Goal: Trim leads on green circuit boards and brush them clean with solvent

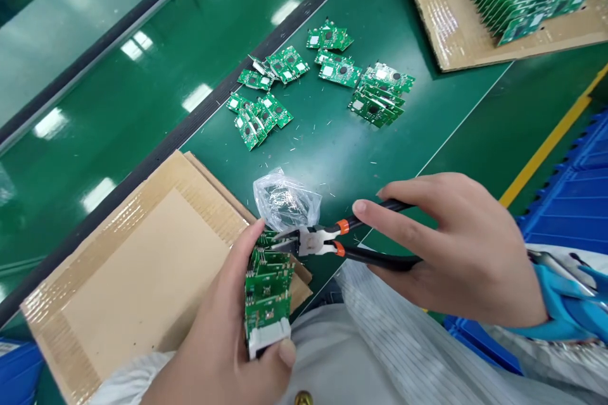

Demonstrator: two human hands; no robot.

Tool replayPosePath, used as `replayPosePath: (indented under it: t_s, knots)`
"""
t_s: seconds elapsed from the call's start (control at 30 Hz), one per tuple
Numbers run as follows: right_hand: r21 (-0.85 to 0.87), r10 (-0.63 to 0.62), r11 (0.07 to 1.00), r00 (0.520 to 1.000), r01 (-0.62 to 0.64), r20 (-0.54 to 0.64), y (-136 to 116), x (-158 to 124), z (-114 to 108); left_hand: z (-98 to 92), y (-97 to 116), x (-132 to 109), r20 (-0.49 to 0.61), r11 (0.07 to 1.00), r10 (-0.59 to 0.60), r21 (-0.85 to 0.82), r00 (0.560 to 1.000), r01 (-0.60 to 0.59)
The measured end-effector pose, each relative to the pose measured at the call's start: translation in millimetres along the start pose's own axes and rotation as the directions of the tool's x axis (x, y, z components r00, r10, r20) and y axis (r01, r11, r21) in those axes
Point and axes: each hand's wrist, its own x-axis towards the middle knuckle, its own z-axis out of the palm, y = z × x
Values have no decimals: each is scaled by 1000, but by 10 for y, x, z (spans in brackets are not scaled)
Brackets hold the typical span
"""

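Observation:
My left hand (223, 323) is closed around a stack of green circuit boards (268, 288), held on edge near my lap, with a white part at the near end. In my right hand (465, 247) is a pair of cutting pliers (311, 242) with black handles and orange bands. Their jaws are parted and reach the far end of the stack; whether they touch a pin there I cannot tell. Just beyond the jaws lies a clear plastic bag (287, 199) with thin wire clippings on it.
Several small piles of circuit boards (339, 69) lie across the green table (318, 152), among scattered clippings. A cardboard sheet (147, 278) is at left. Upright boards (522, 0) stand in rows on a cardboard tray (441, 31) at back right. Blue crates (570, 183) are at right.

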Motion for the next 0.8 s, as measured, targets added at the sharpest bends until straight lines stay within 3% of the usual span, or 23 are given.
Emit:
replayPosePath:
  t_s: [0.1,0.23,0.5,0.8]
  knots:
    - [17,-43,999,999,43,-7,-5,-8,7,-6,13,-2,-3,994,109,18,994,-109]
    - [34,-52,998,998,53,-29,-29,-14,19,-4,11,-26,-46,997,72,-13,996,-73]
    - [62,-58,996,996,62,-66,-48,-31,35,1,-3,-105,-98,997,-4,75,995,11]
    - [62,-45,997,996,49,-72,-37,-48,32,58,62,-92,-116,997,-25,74,993,34]
